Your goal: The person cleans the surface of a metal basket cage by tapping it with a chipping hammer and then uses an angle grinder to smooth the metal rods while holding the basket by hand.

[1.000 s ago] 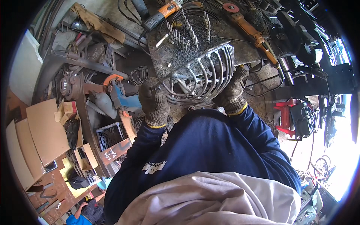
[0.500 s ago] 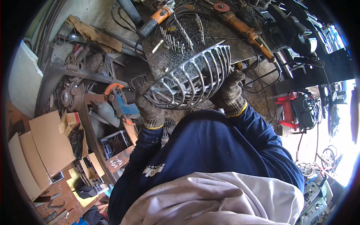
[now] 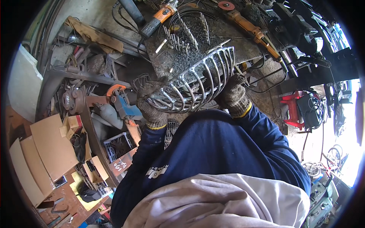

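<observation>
Both of my hands wear brown knitted gloves with yellow cuffs. Between them I hold a curved metal rod basket [image 3: 192,70], its bent ribs welded to a long rail. My left hand [image 3: 151,108] grips the basket's left end. Around the right end, my right hand [image 3: 234,98] is closed, with some fingers hidden behind the ribs. The basket is tilted, its right end higher in view, just in front of a dark metal worktable [image 3: 243,49]. Short metal rods [image 3: 189,34] stand in rows on that table, among dark metal bits. A whitish stick [image 3: 161,46] lies beside them.
Two orange angle grinders, one at left [image 3: 163,14] and one at right [image 3: 247,27], lie on the table with cables. Left are a blue chop-saw-like tool [image 3: 129,108], a plastic crate [image 3: 118,146] and cardboard boxes [image 3: 53,146]. A red-framed machine [image 3: 292,110] stands right.
The basket has turned slightly in my hands, and its left end sits a little lower. Both hands keep their hold. The view has shifted slightly.
</observation>
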`<state>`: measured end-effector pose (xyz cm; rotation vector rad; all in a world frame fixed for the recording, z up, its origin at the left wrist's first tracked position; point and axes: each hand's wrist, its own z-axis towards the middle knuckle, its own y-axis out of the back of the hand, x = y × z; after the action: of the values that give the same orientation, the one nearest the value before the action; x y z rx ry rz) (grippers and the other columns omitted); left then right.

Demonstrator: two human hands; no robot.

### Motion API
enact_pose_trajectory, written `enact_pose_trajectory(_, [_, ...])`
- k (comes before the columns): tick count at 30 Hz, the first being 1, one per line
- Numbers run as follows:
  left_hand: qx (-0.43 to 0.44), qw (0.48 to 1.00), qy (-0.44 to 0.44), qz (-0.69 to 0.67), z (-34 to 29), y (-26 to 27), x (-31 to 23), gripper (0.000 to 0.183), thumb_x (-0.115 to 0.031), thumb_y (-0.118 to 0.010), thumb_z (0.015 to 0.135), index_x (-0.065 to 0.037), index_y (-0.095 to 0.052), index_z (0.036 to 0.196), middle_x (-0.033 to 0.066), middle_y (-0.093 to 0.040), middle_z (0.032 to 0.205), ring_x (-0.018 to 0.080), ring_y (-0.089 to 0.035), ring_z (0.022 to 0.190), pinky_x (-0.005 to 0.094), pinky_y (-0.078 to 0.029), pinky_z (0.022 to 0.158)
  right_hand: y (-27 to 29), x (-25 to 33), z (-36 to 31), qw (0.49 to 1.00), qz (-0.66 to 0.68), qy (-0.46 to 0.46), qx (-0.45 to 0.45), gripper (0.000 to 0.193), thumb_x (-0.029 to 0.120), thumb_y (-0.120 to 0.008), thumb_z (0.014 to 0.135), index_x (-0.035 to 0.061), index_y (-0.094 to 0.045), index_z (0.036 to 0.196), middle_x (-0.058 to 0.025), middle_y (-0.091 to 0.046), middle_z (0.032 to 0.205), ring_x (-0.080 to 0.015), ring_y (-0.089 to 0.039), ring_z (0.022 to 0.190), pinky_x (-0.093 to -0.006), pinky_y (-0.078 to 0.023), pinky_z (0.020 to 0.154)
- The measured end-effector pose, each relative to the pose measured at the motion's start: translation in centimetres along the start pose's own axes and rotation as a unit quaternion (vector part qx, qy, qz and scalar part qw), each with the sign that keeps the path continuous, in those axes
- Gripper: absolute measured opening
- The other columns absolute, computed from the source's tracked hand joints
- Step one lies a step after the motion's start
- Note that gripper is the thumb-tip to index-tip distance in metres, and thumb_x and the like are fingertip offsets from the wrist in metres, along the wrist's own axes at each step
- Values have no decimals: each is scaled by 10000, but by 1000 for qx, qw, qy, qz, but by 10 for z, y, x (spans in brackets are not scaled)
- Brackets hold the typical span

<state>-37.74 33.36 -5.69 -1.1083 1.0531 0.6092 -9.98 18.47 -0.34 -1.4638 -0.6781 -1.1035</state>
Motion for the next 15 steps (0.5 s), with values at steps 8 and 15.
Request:
enact_pose_trajectory(8, [-19,987,6,-160,4,-13,-6,370,-338,-512,1013,-15,-627,1152,168,-646,1212,333,-592,1193,526,-426,1133,-10,19,1,985,158,-69,-7,986,837,-544,818,38,-575,1395,-156,-647,1326,-327,-632,1200,-545,-507,1035])
enact_pose_trajectory(15, [-15,966,43,-254,3,1,-1,362,-347,-542,990,-19,-637,1112,162,-659,1150,345,-611,1150,551,-437,1112,29,-20,11,800,-569,188,20,477,276,-668,955,69,-606,1380,-172,-647,1331,-360,-627,1200,-475,-505,1022])
